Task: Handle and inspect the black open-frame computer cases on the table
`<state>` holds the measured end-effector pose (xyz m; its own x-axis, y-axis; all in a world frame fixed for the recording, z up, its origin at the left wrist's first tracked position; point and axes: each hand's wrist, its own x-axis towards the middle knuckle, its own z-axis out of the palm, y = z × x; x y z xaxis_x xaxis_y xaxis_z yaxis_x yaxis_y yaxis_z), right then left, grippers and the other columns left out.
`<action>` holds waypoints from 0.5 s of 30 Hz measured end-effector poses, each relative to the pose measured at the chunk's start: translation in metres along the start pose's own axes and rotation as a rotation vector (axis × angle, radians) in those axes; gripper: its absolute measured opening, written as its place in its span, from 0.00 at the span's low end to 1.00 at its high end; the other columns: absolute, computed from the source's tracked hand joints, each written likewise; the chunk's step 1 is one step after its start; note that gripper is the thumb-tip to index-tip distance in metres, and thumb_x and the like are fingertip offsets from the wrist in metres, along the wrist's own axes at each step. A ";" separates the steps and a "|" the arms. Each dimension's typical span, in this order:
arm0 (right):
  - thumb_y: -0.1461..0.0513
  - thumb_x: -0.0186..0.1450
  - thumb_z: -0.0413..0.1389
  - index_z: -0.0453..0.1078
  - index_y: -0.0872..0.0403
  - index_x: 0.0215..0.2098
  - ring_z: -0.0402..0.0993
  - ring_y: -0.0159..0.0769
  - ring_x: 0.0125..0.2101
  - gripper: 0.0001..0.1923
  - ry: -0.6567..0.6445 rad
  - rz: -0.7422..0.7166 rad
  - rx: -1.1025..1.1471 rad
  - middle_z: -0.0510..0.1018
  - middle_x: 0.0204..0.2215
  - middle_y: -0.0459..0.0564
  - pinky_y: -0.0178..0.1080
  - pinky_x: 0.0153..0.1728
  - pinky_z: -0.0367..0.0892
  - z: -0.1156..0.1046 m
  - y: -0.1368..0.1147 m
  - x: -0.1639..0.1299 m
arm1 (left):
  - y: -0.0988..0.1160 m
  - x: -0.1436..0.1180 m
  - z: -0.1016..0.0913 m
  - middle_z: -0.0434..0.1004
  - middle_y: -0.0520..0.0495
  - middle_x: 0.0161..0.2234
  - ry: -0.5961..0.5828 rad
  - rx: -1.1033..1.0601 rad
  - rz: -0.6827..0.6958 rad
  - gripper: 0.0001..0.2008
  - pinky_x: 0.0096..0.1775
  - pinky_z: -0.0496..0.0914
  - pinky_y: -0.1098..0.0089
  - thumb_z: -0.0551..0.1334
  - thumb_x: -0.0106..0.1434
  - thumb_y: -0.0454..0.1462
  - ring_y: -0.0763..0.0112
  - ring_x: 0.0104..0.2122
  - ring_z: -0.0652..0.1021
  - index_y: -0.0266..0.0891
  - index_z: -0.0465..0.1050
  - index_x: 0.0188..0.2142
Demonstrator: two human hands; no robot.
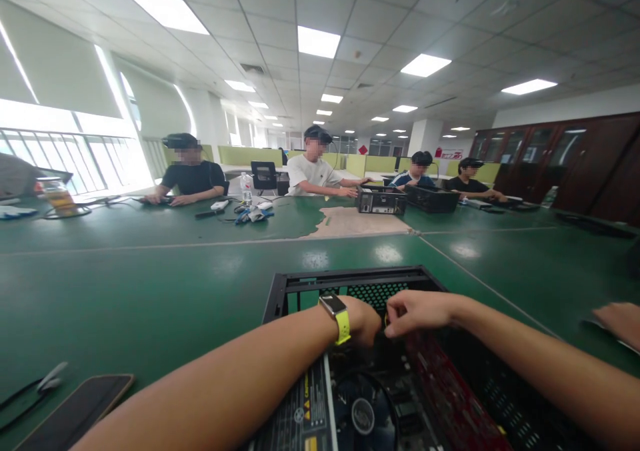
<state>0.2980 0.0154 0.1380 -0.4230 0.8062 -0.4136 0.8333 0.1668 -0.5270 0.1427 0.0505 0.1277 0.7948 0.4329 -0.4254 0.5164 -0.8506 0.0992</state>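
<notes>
Before me is an open black computer case [350, 279]. My left hand [366, 321], with a watch on a yellow-green strap [343, 328] at the wrist, reaches into it near the far mesh wall. Its fingers curl downward, and what they grip is hidden. Close beside it, my right hand [415, 311] pinches a thin yellow cable [387, 320], only a sliver of which shows. Below the hands lie a round black fan [363, 416], a power supply with a caution label [305, 411] and a red circuit board [445, 391].
A dark phone-like slab [75, 414] and a cable [30, 398] lie at the left. Another person's hand [620, 321] rests at the right edge. Across the green table [150, 284], several people sit; another computer case [381, 201] and gloves [254, 214] lie there.
</notes>
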 end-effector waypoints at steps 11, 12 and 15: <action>0.60 0.53 0.57 0.74 0.53 0.34 0.69 0.30 0.25 0.11 0.040 -0.012 -0.166 0.75 0.25 0.41 0.29 0.23 0.60 0.019 0.003 0.019 | -0.008 0.003 -0.004 0.79 0.49 0.25 -0.117 0.035 -0.008 0.17 0.33 0.70 0.66 0.75 0.34 0.45 0.59 0.29 0.78 0.43 0.77 0.25; 0.61 0.53 0.58 0.74 0.53 0.34 0.70 0.30 0.26 0.11 0.052 -0.011 -0.201 0.75 0.26 0.41 0.29 0.23 0.60 0.021 0.004 0.019 | -0.010 0.005 -0.002 0.77 0.51 0.21 -0.150 0.004 -0.013 0.15 0.30 0.70 0.67 0.75 0.34 0.45 0.61 0.26 0.77 0.42 0.75 0.21; 0.65 0.48 0.60 0.76 0.54 0.31 0.73 0.38 0.29 0.11 0.105 0.021 -0.365 0.78 0.26 0.46 0.33 0.26 0.63 0.033 0.001 0.021 | -0.009 0.016 0.008 0.70 0.52 0.11 -0.182 -0.068 -0.008 0.19 0.24 0.68 0.70 0.73 0.39 0.46 0.67 0.17 0.73 0.40 0.67 0.09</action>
<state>0.2782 0.0141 0.1044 -0.3812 0.8622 -0.3336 0.9215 0.3253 -0.2122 0.1486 0.0631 0.1131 0.7229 0.3733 -0.5814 0.5477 -0.8226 0.1529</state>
